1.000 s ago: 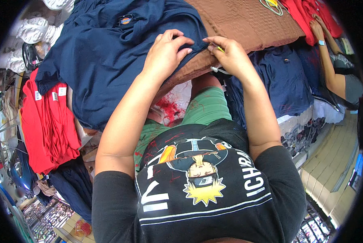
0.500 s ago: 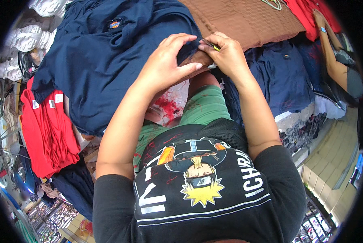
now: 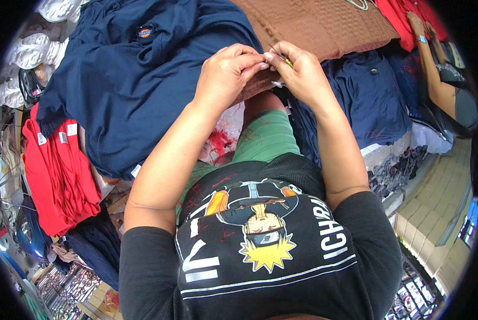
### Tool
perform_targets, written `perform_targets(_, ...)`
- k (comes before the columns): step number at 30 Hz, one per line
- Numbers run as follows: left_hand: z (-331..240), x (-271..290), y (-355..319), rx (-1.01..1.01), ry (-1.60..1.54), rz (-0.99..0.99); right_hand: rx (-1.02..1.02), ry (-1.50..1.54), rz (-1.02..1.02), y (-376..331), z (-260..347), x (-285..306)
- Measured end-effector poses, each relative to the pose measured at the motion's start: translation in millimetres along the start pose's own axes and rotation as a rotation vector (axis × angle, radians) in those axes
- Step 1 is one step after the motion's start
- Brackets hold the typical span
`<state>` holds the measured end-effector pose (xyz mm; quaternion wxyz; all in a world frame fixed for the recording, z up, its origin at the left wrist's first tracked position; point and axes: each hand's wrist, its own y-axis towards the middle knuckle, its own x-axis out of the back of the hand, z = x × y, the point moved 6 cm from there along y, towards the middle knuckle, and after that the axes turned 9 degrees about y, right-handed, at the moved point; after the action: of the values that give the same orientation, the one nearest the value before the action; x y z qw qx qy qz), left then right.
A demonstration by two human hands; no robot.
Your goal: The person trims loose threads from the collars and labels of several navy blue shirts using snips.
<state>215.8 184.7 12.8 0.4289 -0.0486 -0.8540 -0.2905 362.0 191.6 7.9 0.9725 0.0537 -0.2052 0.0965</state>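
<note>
A navy garment (image 3: 137, 90) with a small round patch spreads over the surface in front of me, its right edge by my hands. My left hand (image 3: 225, 74) is closed in a pinch just past that edge; whatever lies between its fingertips is too small to make out. Touching or nearly touching those fingertips is my right hand (image 3: 300, 69), closed too. A bit of yellow from small thread snips (image 3: 288, 62) shows in its grip; the blades are hidden by the fingers. Under both hands runs the near edge of a brown quilted cloth (image 3: 313, 26).
Folded red garments (image 3: 63, 181) with white tags hang at the left. More navy garments (image 3: 367, 101) lie at the right. At the far right, another person's arm (image 3: 433, 69) reaches to red cloth (image 3: 401, 21). Red thread scraps (image 3: 220, 141) lie on white material by my lap.
My left hand has gone from spread fingers to a pinch and met my right hand. The snips' dark tip, visible before, is now covered by fingers.
</note>
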Motion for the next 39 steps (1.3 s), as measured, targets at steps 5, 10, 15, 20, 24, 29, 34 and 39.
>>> perform_targets(5, -6, 1, -5, -0.105, 0.047, -0.034, 0.078, -0.016, -0.009, -3, 1, 3)
perform_targets(10, 3, 0, -3, 0.05, -0.003, 0.122, 0.154, -0.06, 0.072, 4, 10, 18)
perform_targets(15, 12, -4, 0, 0.08, -0.045, 0.202, 0.287, -0.208, 0.217, 2, 17, 27)
perform_targets(20, 15, -6, 1, 0.156, -0.142, 0.257, 0.275, -0.184, 0.36, -2, 14, 24)
perform_targets(24, 13, -6, 1, 0.147, -0.14, 0.266, 0.288, -0.19, 0.402, 1, 12, 17)
perform_targets(29, 13, -5, 1, 0.142, -0.137, 0.265, 0.277, -0.281, 0.482, 7, 19, 10)
perform_targets(34, 13, -6, 0, 0.12, -0.118, 0.237, 0.212, -0.283, 0.545, 11, 25, 5)
perform_targets(39, 12, -8, -1, 0.151, -0.256, 0.34, 0.246, -0.495, 0.642, 16, 28, -2)
